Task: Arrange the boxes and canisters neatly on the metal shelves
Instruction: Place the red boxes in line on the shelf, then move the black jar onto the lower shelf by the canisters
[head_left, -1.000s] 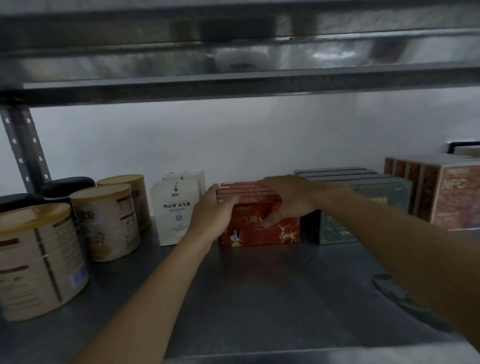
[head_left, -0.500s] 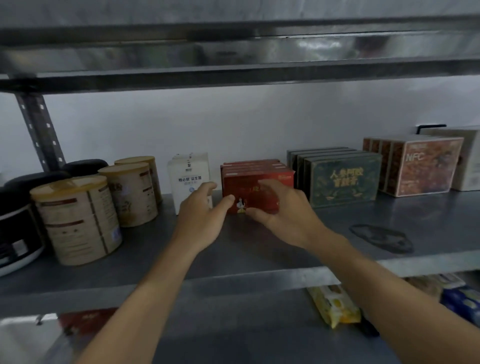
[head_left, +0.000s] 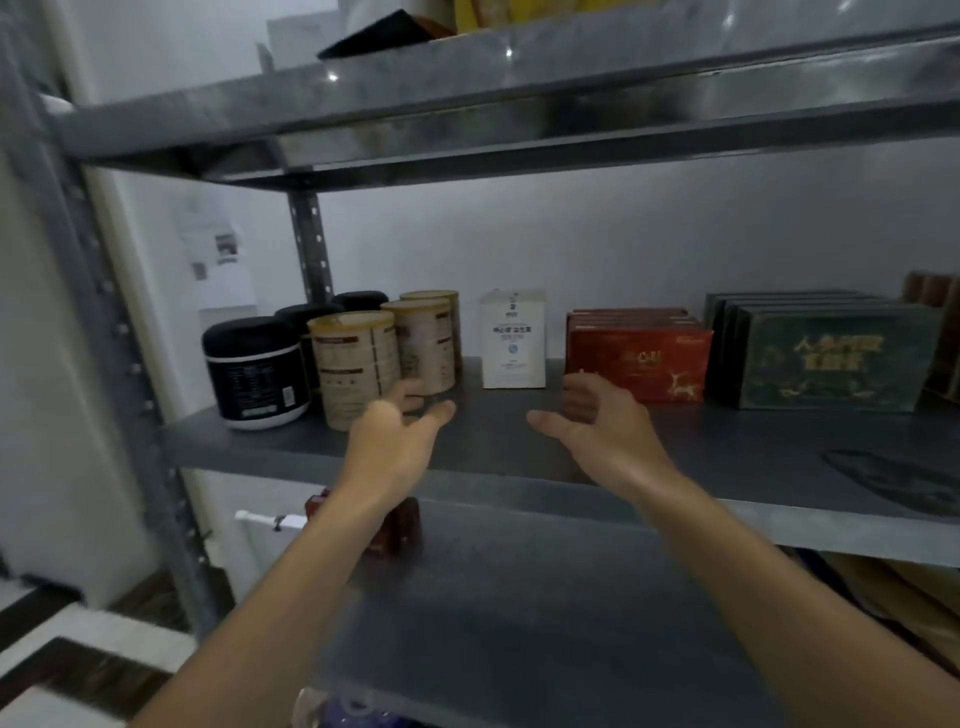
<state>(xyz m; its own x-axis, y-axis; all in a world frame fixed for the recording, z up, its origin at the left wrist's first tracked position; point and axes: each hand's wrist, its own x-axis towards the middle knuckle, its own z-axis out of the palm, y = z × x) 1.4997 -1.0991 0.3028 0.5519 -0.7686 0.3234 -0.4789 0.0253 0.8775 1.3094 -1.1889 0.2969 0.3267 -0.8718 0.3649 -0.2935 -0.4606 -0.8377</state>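
Left hand (head_left: 395, 441): empty, with the fingers loosely spread. It hovers over the front of the middle shelf. Its fingertips overlap the beige canisters in this view, and the blur may hide whether they touch.
Right hand (head_left: 605, 434): also empty, fingers relaxed, thumb pointing toward the left hand. It is in front of the lower left corner of the red boxes.
Middle shelf (head_left: 493, 447): grey metal, and it carries every row listed below.
Beige canisters (head_left: 358, 369): three upright, in a file running front to back.
Black canisters (head_left: 254, 371): three, just left of the beige ones, in a like file (the front one has a pale band and label).
White box (head_left: 513, 338): upright between the beige canisters and the red boxes, apart from both.
Red boxes (head_left: 639, 364): a tight row on edge, one behind another.
Dark green boxes (head_left: 831, 358): a like row just right of the red.
Brown boxes (head_left: 935, 291): at the far right, cut off by the frame.
Upper shelf (head_left: 519, 104): overhead, with things on it too blurred to name.
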